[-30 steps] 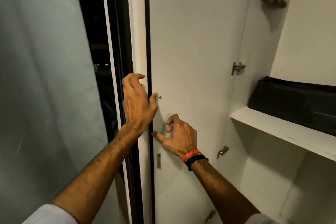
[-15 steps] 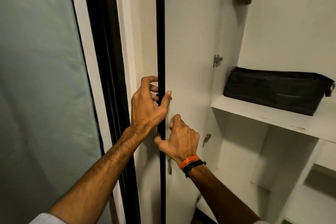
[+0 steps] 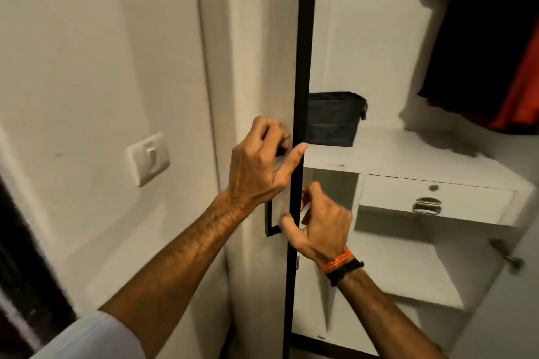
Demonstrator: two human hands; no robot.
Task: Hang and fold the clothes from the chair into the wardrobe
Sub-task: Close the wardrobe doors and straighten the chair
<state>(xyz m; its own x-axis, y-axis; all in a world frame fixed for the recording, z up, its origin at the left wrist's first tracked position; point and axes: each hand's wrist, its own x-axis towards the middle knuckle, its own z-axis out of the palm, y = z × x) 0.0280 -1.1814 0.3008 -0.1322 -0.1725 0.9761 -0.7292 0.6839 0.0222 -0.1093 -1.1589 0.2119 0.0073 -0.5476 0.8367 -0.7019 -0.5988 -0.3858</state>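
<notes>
At the far left I see a wall switch (image 3: 148, 159) on the plain wall, well clear of my work. Next comes the wardrobe door (image 3: 262, 67), standing upright with its long axis vertical; its black edge strip (image 3: 304, 38) now faces me almost head-on. A second ago I was looking at the door's inner face with its hinges, so the door has swung round and I now see the outer face and its black handle (image 3: 269, 223).

My left hand (image 3: 262, 166) grips the upper part of that handle, fingers curled round it, thumb laid along the black edge. My right hand (image 3: 322, 226) sits just below on the other side of the edge, thumb hooked across it and fingers bent behind; I judge that it pinches the door's edge.

To the right the wardrobe (image 3: 408, 154) stands open: a dark bag (image 3: 332, 119) on the shelf, a drawer (image 3: 431, 201) beneath, and dark and red garments (image 3: 490, 52) hanging at the far right. I see no chair, and neither hand carries clothing, so I judge this is door handling only; whether it is being opened or shut I cannot say.
</notes>
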